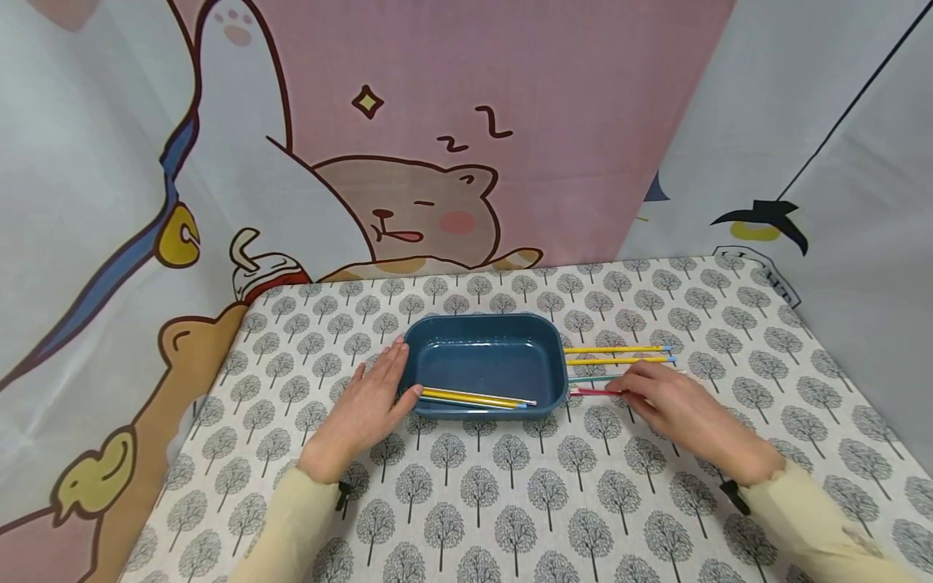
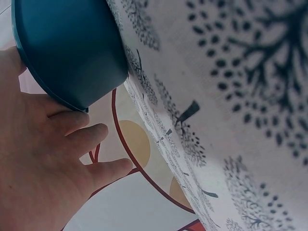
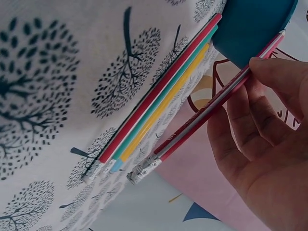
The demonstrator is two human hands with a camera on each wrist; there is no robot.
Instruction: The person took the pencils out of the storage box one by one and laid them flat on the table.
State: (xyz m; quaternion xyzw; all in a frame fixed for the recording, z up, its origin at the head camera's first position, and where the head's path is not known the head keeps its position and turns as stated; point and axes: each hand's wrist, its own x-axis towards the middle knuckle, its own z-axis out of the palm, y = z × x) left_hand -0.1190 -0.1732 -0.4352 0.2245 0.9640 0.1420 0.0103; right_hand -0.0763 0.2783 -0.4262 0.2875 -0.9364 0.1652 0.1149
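A blue rectangular dish [image 1: 484, 411] rests on the table, with several pencils [image 1: 474, 397], yellow ones among them, lying along its front side. At its left end my left hand [image 1: 362, 407] touches the rim with fingers extended, as the left wrist view also shows. My right hand [image 3: 262, 130] pinches a red pencil [image 3: 204, 113] with a pale stripe between thumb and fingers; its eraser end points away from the dish. Beside that hand, a red pencil [image 3: 139, 119], a green pencil [image 3: 161, 98] and a yellow pencil [image 3: 166, 106] lie side by side on the cloth.
The tablecloth [image 1: 481, 518] has a grey tree print. In the head view, two yellow pencils [image 1: 619, 361] extend rightward from beside the dish's right end. A cartoon-printed curtain [image 1: 568, 121] hangs behind the table.
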